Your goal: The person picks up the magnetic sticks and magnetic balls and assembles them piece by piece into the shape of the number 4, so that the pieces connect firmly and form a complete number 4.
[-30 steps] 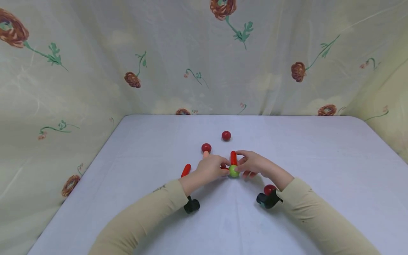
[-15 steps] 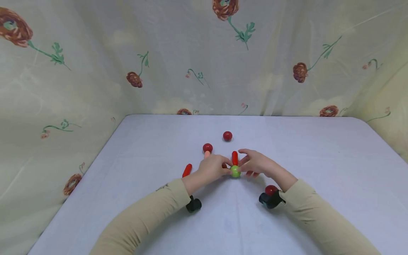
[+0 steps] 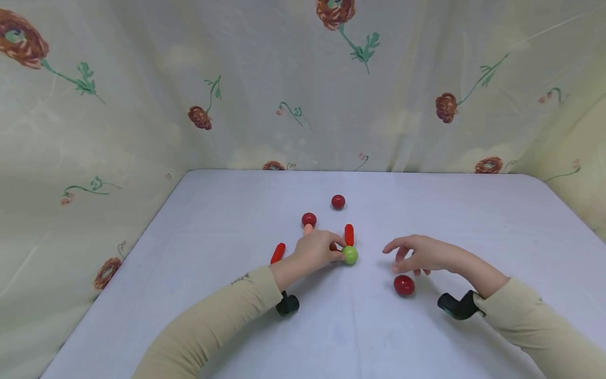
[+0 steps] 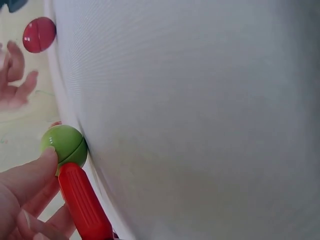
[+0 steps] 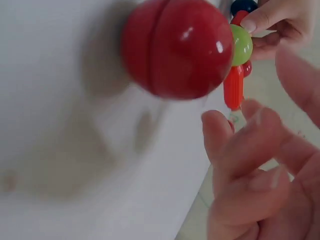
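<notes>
The left hand [image 3: 315,249] pinches the green ball [image 3: 350,255] at its left side, the thumb lying on the ball [image 4: 65,145] in the left wrist view. A red stick [image 4: 84,202] runs under that hand to the ball; another red stick [image 3: 349,235] extends from the ball's far side. The right hand [image 3: 423,255] hovers off to the right with loosely bent fingers, holding nothing. Just below it a red ball [image 3: 404,285] rests on the table, large in the right wrist view [image 5: 177,47].
Beyond the left hand are a red ball [image 3: 309,219] and, farther back, another red ball [image 3: 338,201]. A red stick [image 3: 278,253] shows beside the left wrist. The right wrist view shows a dark blue ball [image 5: 244,6] by the left hand. Flowered cloth [image 3: 246,79] hangs behind the table.
The right hand has let go of the green ball and moved right, uncovering more of the near red ball. The left hand has stayed nearly still.
</notes>
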The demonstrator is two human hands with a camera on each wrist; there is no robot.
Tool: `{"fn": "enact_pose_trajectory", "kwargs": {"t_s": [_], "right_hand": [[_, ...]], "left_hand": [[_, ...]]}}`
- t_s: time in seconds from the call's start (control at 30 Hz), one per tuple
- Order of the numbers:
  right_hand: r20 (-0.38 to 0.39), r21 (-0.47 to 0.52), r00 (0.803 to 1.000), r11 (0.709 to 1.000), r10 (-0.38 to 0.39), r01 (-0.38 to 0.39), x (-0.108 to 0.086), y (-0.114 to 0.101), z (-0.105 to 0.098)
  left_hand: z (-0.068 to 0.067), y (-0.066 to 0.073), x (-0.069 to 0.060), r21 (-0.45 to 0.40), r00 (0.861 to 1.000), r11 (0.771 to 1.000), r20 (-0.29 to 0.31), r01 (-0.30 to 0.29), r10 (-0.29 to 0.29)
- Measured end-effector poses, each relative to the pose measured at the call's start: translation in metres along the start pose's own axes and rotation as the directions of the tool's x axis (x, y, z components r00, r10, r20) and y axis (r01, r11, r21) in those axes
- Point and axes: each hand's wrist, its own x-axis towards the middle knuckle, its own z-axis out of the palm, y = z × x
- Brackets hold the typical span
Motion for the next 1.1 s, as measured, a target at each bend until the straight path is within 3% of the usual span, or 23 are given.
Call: {"fn": "enact_pose_trajectory", "kwargs": {"t_s": [0.2, 0.5, 0.83, 1.1], "right_hand": [[0.071, -0.006, 0.997, 1.0, 0.024, -0.024, -0.013, 0.017, 0.002], [0.085, 0.04, 0.996, 0.999, 0.008, -0.012, -0.012, 0.023, 0.01], [0.046, 0.077, 0.999, 0.997, 0.016, -0.02, -0.009, 0.022, 0.012], [-0.064, 0.135, 0.998, 0.991, 0.03, -0.021, 0.005, 0.012, 0.001]], "left_hand": [[0.001, 0.0, 0.0, -0.001, 1.0, 1.0, 0.004, -0.002, 0.002], [0.001, 0.002, 0.0, 0.011, 1.0, 1.0, 0.007, 0.015, -0.016], [0.0, 0.002, -0.001, 0.013, 1.0, 1.0, 0.008, 0.02, -0.02], [-0.001, 0.001, -0.001, 0.021, 1.0, 1.0, 0.008, 0.02, -0.02]]}}
